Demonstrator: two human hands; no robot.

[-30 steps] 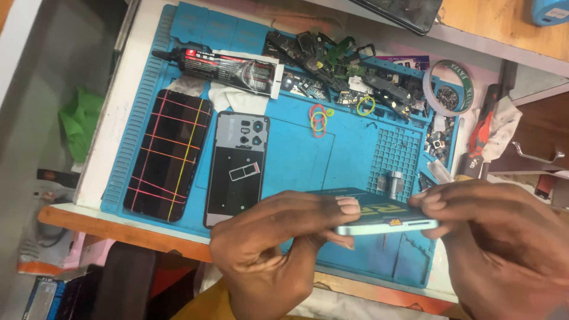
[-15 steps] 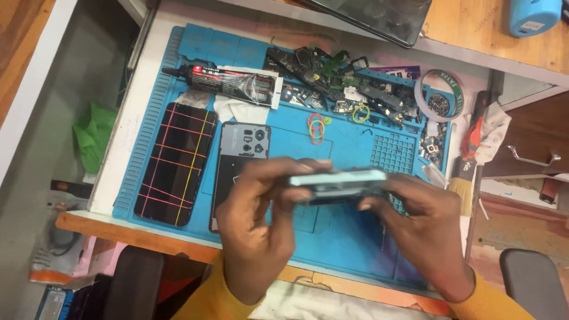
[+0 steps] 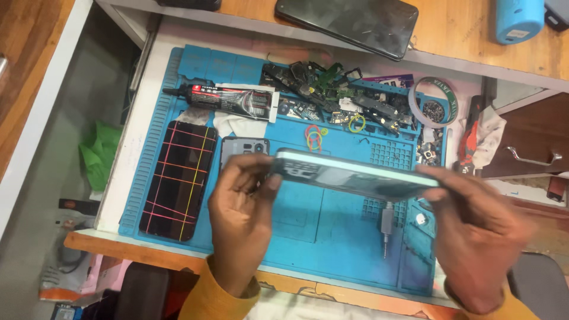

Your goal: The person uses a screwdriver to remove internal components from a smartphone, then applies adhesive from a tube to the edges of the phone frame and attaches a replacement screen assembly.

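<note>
While both hands (image 3: 361,225) grip a phone (image 3: 355,176), a blue mat (image 3: 332,237) covers the wooden bench (image 3: 474,35).

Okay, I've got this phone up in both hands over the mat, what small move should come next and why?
Probably lower the phone flat onto the bare blue mat. Both the left hand and the right hand pinch its ends, holding it edge-on in the air, and the picture is blurred there, so resting it would steady it.
</note>
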